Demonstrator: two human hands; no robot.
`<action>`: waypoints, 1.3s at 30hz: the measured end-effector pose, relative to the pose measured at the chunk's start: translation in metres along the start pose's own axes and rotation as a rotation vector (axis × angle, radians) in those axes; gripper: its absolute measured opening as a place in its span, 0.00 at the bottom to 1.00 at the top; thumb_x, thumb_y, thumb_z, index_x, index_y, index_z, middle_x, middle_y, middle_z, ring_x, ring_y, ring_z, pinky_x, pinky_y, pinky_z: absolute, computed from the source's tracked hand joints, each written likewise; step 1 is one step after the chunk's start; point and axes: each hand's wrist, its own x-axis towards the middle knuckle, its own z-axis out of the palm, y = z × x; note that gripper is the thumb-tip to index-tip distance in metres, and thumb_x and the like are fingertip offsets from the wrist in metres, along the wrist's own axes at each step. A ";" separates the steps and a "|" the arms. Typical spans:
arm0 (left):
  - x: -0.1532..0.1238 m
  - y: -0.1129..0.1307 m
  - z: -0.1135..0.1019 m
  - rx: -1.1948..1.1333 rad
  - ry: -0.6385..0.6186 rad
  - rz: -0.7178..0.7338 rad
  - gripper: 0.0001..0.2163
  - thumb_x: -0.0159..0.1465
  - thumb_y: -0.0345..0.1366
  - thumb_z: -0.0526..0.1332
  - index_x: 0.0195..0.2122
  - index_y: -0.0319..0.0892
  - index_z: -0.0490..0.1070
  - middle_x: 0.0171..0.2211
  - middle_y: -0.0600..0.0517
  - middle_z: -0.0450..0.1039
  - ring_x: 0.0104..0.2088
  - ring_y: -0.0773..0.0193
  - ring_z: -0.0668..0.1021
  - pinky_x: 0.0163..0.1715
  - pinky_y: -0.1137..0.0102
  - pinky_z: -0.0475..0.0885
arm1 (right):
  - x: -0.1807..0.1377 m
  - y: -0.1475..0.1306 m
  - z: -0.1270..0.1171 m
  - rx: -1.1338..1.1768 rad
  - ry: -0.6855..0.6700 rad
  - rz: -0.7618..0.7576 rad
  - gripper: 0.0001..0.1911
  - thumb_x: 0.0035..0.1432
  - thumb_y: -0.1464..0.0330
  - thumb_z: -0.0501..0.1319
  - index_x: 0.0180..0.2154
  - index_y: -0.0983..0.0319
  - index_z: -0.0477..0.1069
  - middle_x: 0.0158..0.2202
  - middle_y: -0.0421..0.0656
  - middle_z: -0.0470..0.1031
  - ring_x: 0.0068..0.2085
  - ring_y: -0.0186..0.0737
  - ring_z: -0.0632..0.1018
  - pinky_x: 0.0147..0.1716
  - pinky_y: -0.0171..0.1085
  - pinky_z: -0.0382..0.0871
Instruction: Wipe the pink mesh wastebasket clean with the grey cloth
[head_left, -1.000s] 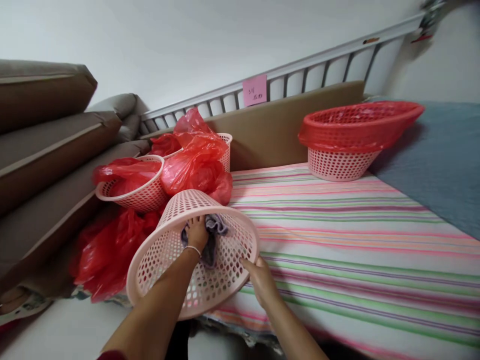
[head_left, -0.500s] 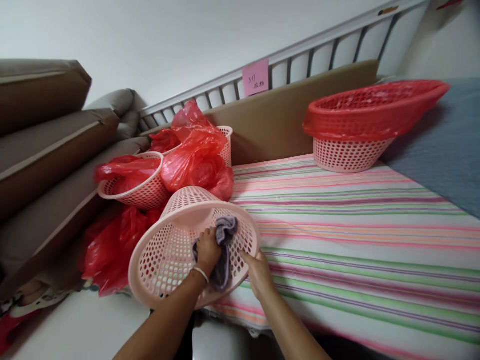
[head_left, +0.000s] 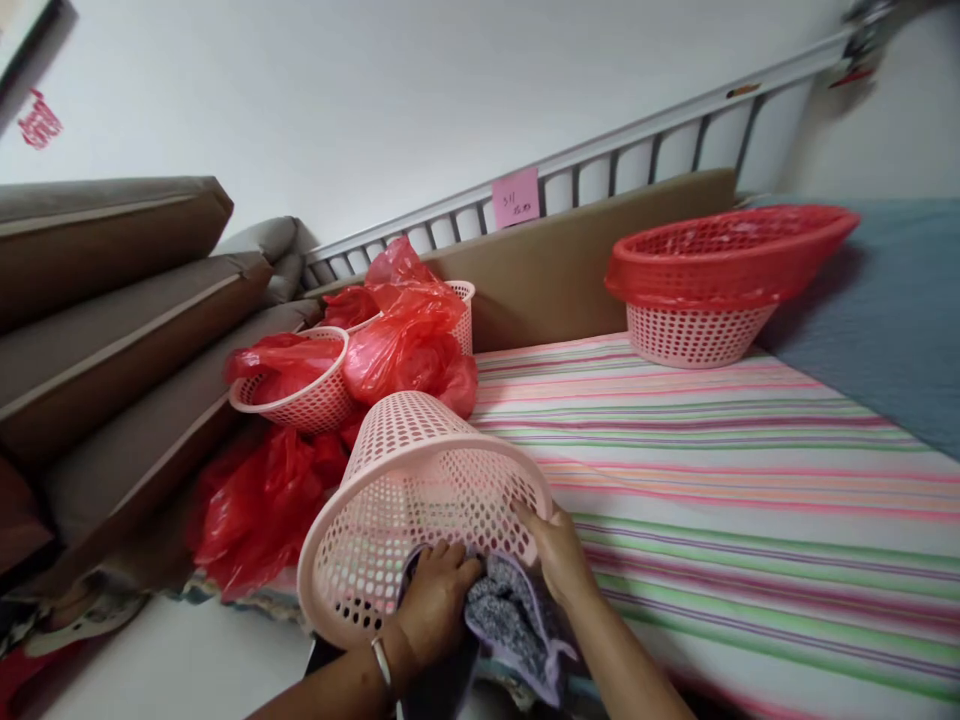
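Note:
A pink perforated plastic basket [head_left: 409, 455] lies tilted on its side, its mouth facing me. My right hand [head_left: 556, 548] grips the rim at the right, thumb inside and fingers outside. My left hand [head_left: 439, 595], with a bracelet at the wrist, is closed on a grey-purple cloth [head_left: 510, 610] at the lower edge of the basket's mouth. Part of the cloth hangs out over the rim toward me. The fingertips of my left hand press on the cloth, and some of it is hidden under them.
Another pink basket [head_left: 697, 335] with a red plastic bag over its rim stands at the right. Red bags [head_left: 409, 340] and a bagged basket [head_left: 330, 395] crowd the left, beside stacked grey cushions [head_left: 135, 300]. Striped cloth [head_left: 675, 470] covers the surface; a railing [head_left: 577, 190] runs behind.
My left hand has drawn the cloth from inside the basket down to its lower rim. My right hand keeps its hold on the rim. The view has tilted up and shifted left.

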 end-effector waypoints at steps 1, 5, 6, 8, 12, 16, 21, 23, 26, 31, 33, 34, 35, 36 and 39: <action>0.008 -0.005 -0.008 -0.003 0.034 -0.040 0.11 0.56 0.34 0.59 0.41 0.51 0.71 0.40 0.52 0.72 0.42 0.56 0.71 0.42 0.65 0.64 | -0.002 0.006 0.002 0.020 0.010 0.018 0.26 0.38 0.56 0.70 0.38 0.65 0.75 0.31 0.46 0.79 0.31 0.48 0.78 0.31 0.40 0.71; 0.062 -0.035 -0.034 0.040 0.281 -0.338 0.23 0.60 0.24 0.49 0.56 0.45 0.61 0.53 0.43 0.64 0.52 0.52 0.66 0.49 0.59 0.61 | -0.003 0.031 0.009 0.014 0.035 0.025 0.23 0.37 0.59 0.70 0.35 0.65 0.76 0.30 0.46 0.79 0.33 0.48 0.78 0.33 0.40 0.71; 0.077 -0.044 -0.034 0.052 0.314 -0.398 0.24 0.60 0.24 0.48 0.58 0.43 0.58 0.55 0.40 0.61 0.55 0.48 0.63 0.50 0.54 0.59 | -0.002 0.035 0.010 0.006 0.024 0.030 0.23 0.37 0.59 0.70 0.36 0.65 0.76 0.30 0.46 0.79 0.34 0.49 0.78 0.34 0.41 0.71; 0.099 -0.063 -0.026 0.050 0.313 -0.471 0.24 0.59 0.26 0.51 0.58 0.43 0.60 0.56 0.39 0.61 0.58 0.44 0.60 0.50 0.51 0.59 | 0.000 0.039 0.011 0.009 -0.021 0.051 0.24 0.38 0.59 0.69 0.37 0.65 0.75 0.32 0.47 0.79 0.35 0.49 0.78 0.35 0.41 0.71; 0.116 -0.090 0.004 0.014 0.260 -0.519 0.26 0.61 0.33 0.56 0.61 0.50 0.55 0.61 0.43 0.56 0.59 0.47 0.62 0.49 0.54 0.64 | 0.004 0.041 0.010 0.072 -0.040 0.074 0.24 0.40 0.58 0.69 0.39 0.65 0.74 0.32 0.46 0.79 0.34 0.48 0.79 0.34 0.41 0.71; 0.122 -0.103 0.018 0.004 0.246 -0.501 0.22 0.62 0.34 0.58 0.58 0.43 0.59 0.57 0.43 0.63 0.56 0.50 0.67 0.51 0.53 0.64 | 0.005 0.045 0.011 0.091 -0.007 0.060 0.22 0.40 0.60 0.69 0.39 0.64 0.74 0.34 0.46 0.79 0.35 0.47 0.78 0.37 0.41 0.71; 0.124 -0.093 0.018 -0.053 0.270 -0.487 0.15 0.64 0.38 0.57 0.51 0.40 0.66 0.50 0.47 0.68 0.49 0.56 0.72 0.49 0.53 0.67 | 0.004 0.049 0.011 0.130 0.023 0.083 0.23 0.42 0.60 0.68 0.40 0.64 0.73 0.34 0.46 0.79 0.35 0.46 0.78 0.37 0.41 0.71; 0.114 -0.080 0.021 -0.083 0.270 -0.474 0.13 0.64 0.36 0.56 0.49 0.38 0.67 0.47 0.46 0.71 0.47 0.56 0.73 0.48 0.55 0.67 | 0.005 0.051 0.011 0.125 0.036 0.085 0.24 0.41 0.59 0.68 0.40 0.64 0.73 0.34 0.46 0.79 0.36 0.47 0.78 0.36 0.41 0.71; 0.088 -0.053 0.026 -0.139 0.259 -0.413 0.14 0.62 0.32 0.56 0.48 0.37 0.68 0.43 0.42 0.72 0.47 0.54 0.74 0.47 0.59 0.67 | 0.008 0.055 0.012 0.107 0.079 0.088 0.24 0.40 0.59 0.68 0.41 0.64 0.73 0.34 0.46 0.79 0.37 0.48 0.78 0.34 0.40 0.71; 0.030 -0.003 0.027 -0.278 0.214 -0.227 0.12 0.56 0.31 0.59 0.41 0.41 0.73 0.40 0.46 0.74 0.42 0.57 0.76 0.43 0.67 0.70 | 0.006 0.056 0.012 0.097 0.130 0.029 0.22 0.41 0.59 0.67 0.39 0.62 0.74 0.36 0.44 0.79 0.40 0.46 0.78 0.36 0.38 0.71; 0.015 0.008 0.020 -0.366 0.172 -0.130 0.11 0.54 0.30 0.61 0.39 0.43 0.75 0.39 0.49 0.76 0.39 0.60 0.77 0.41 0.70 0.71 | 0.002 0.052 0.012 0.115 0.092 0.036 0.21 0.43 0.56 0.66 0.38 0.61 0.74 0.36 0.43 0.79 0.40 0.45 0.78 0.37 0.38 0.71; 0.011 0.011 0.014 -0.422 0.142 -0.087 0.11 0.53 0.30 0.63 0.37 0.43 0.76 0.38 0.51 0.77 0.38 0.61 0.78 0.39 0.72 0.72 | 0.000 0.050 0.012 0.125 0.063 0.056 0.21 0.44 0.54 0.65 0.38 0.60 0.75 0.35 0.43 0.79 0.39 0.45 0.78 0.36 0.38 0.71; 0.011 0.011 0.005 -0.476 0.114 -0.055 0.11 0.51 0.31 0.64 0.37 0.43 0.76 0.35 0.52 0.78 0.36 0.62 0.78 0.36 0.73 0.73 | -0.003 0.049 0.012 0.139 0.033 0.077 0.22 0.44 0.52 0.65 0.37 0.60 0.75 0.34 0.43 0.79 0.38 0.45 0.78 0.36 0.38 0.71; 0.014 0.008 -0.004 -0.519 0.101 -0.042 0.11 0.50 0.31 0.65 0.36 0.43 0.77 0.33 0.53 0.79 0.34 0.62 0.79 0.34 0.73 0.73 | -0.005 0.048 0.011 0.149 0.004 0.089 0.22 0.44 0.52 0.65 0.37 0.60 0.75 0.33 0.43 0.79 0.38 0.45 0.78 0.36 0.39 0.71; 0.043 -0.009 -0.038 -0.531 0.212 -0.130 0.12 0.53 0.31 0.63 0.39 0.42 0.76 0.33 0.52 0.80 0.35 0.60 0.79 0.35 0.71 0.74 | -0.009 0.050 0.010 0.136 -0.016 0.072 0.23 0.40 0.55 0.69 0.38 0.60 0.74 0.37 0.43 0.79 0.40 0.45 0.77 0.42 0.40 0.69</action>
